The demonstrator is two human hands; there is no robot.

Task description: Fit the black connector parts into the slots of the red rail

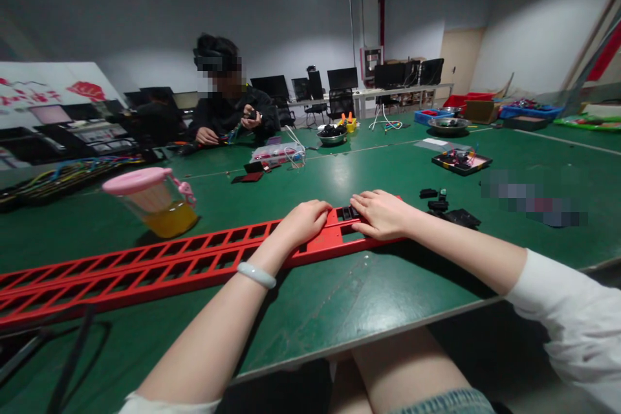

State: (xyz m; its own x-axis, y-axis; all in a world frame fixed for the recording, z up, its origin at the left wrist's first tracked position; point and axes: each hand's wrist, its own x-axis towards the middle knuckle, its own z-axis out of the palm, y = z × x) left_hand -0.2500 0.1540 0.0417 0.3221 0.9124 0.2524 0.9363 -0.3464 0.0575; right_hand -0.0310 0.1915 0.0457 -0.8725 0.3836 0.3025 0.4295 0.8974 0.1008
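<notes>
A long red slotted frame (194, 257) lies across the table with two rows of slanted openings. My left hand (306, 223) is closed over the frame near its right end, palm down, fingers at the far edge. A small black plastic part (348, 213) sits in an opening there, between my hands. My right hand (381, 215) is closed on this part from the right, its thumb on the near side and its fingers on the far side. The fingers partly cover the part and the frame's right end.
Black pieces (439, 205) lie right of my hand. A pink-lidded jug (169, 217) of yellow liquid stands behind the frame. Across the green table (330, 310), a person (233, 110) handles small parts. A black tray (460, 160) and metal bowls (449, 126) stand farther back.
</notes>
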